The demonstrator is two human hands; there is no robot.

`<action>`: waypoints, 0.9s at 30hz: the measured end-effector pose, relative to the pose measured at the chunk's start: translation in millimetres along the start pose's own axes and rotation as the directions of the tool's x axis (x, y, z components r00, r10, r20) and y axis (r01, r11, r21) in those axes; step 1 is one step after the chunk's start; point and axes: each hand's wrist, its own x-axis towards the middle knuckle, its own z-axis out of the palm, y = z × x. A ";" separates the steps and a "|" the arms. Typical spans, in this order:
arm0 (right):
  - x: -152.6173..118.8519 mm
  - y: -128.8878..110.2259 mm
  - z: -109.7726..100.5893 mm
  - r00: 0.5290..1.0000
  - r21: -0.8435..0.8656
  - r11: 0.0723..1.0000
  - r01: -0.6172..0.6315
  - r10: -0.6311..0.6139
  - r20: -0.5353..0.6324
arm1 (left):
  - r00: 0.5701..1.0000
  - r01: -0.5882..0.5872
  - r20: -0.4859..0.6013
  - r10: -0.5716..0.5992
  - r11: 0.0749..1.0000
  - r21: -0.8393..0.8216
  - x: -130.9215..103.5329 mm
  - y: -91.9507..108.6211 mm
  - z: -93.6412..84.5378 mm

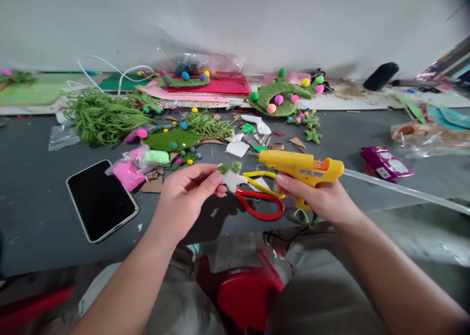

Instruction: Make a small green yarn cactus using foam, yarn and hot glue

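Note:
Between thumb and fingers, my left hand [191, 193] pinches a small white star [232, 180] with green yarn wrapped over its upper points. My right hand [319, 193] grips a yellow hot glue gun [290, 163], its nozzle pointing left, just above and to the right of the star. From the gun's back end a long clear glue stick [404, 187] sticks out to the right. Under the two hands lie scissors with one red handle [262, 212] and one yellow handle [279, 188]. A loose loop of green yarn [301, 217] hangs below the gun.
A phone [103, 200] lies at the left, near pink clay [128, 176] in plastic. Behind are a heap of green yarn [105, 117], a green-wrapped crescent [279, 95] with pompoms, and white scraps [238, 148]. A purple packet [386, 163] sits at the right.

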 end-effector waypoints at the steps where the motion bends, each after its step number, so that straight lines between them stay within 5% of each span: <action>1: 4.4 1.4 -4.9 0.997 -0.032 0.999 0.016 -0.018 -0.071 | 1.000 -0.011 -0.011 0.012 1.000 0.021 -0.1 -0.4 -1.0; 5: 33.2 22.8 -39.6 0.899 -0.183 0.979 -0.085 -0.003 -0.439 | 1.000 -0.024 -0.009 0.025 0.999 0.046 0.4 -0.7 -3.9; 8: 55.6 45.5 -69.0 0.850 -0.332 0.916 -0.226 0.018 -0.527 | 1.000 -0.014 0.009 0.013 0.999 0.050 1.0 -0.9 -4.5; 14: 77.8 67.9 -86.6 0.872 -0.383 0.905 -0.186 -0.028 -0.488 | 1.000 0.000 0.026 -0.002 0.998 0.061 1.1 -2.1 -0.5; 18: 94.2 74.7 -89.9 0.847 -0.442 0.885 -0.149 -0.117 -0.519 | 0.999 0.011 0.035 -0.013 0.998 0.058 0.7 -3.1 2.6; 23: 117.5 77.8 -95.6 0.812 -0.509 0.807 -0.301 -0.063 -0.580 | 0.998 0.015 0.052 -0.019 0.997 0.076 0.4 -4.7 2.6; 27: 116.1 72.9 -98.2 0.861 -0.583 0.743 -0.329 -0.017 -0.508 | 0.999 0.030 0.042 -0.034 0.994 0.102 -0.1 -4.4 0.3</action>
